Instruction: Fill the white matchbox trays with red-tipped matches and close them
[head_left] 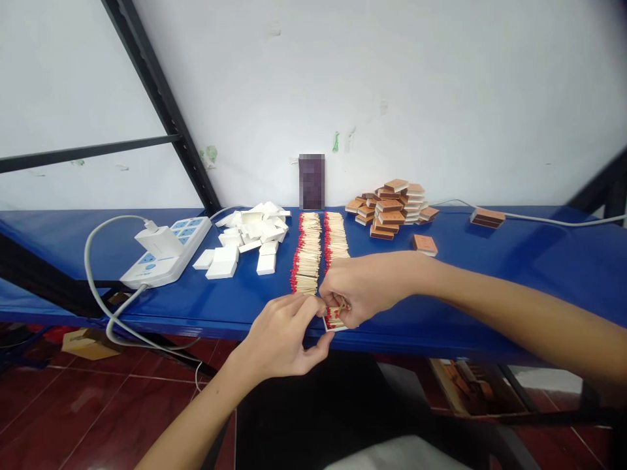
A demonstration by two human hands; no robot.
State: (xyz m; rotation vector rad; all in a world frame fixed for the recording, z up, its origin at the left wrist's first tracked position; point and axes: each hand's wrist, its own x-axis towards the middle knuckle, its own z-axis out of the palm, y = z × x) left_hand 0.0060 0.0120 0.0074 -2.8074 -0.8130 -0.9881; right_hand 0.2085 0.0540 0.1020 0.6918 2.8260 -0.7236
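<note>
- Head view, edges first: the blue shelf [539, 261] has its front lip running right around where both hands are, and the white wall [441, 78] closes off the back.
- Room-wise, blue surface shows between the white tray pile [257, 228] and the two match rows [309, 254], with a bigger stretch right of the stacked matchboxes [390, 210]. Power strip [166, 258] sits way over left.
- The small white tray [341, 328] is close to the front edge, red-headed matches inside.
- Left hand [287, 333] is on its left side, thumb and forefinger narrowed, pinching it.
- Right hand [369, 287] comes over the top, fingers curled down into it; can't tell if they're gripping any matches.
</note>
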